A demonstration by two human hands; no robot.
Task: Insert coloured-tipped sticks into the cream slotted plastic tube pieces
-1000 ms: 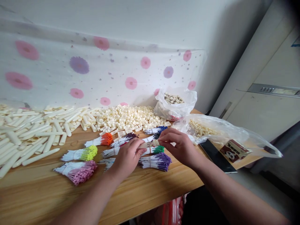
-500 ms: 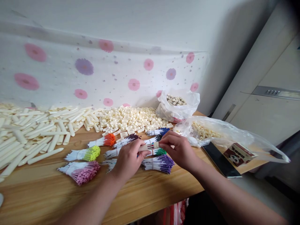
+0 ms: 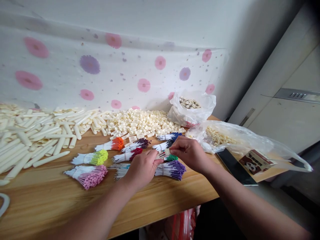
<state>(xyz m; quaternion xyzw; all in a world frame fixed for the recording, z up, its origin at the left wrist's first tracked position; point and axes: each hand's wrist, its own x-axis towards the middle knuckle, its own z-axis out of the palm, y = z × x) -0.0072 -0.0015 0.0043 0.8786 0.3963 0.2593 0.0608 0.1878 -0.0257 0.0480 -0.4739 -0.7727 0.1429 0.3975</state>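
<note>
Readable text: none | panda box [image 3: 256, 162]: lettering too small | white bag [image 3: 191, 115]: red print illegible

Around one pen [image 3: 162, 154]: ten bundles [image 3: 90, 158], six between eight and ten o'clock, four between twelve and five; two piles [image 3: 138, 121] of uncountable parts [image 3: 51, 155] at nine and eleven; two bags [image 3: 180, 116] at one and three; one box [image 3: 255, 162] and one slab [image 3: 233, 166] at three.

I am seeing tubes [image 3: 46, 132] lying left on the worktop [image 3: 42, 206], pieces [image 3: 142, 121] heaping to their right, the sheet [image 3: 112, 73] hanging behind both. Bundles [image 3: 87, 176] are lying before the pieces; above them, a barrel [image 3: 162, 154] is sitting between my left grip [image 3: 143, 167] and right grip [image 3: 190, 153]. Rightward, a bag [image 3: 178, 114] is standing behind a sack [image 3: 250, 136], a slab [image 3: 235, 166] and box [image 3: 256, 162] resting in front.
</note>
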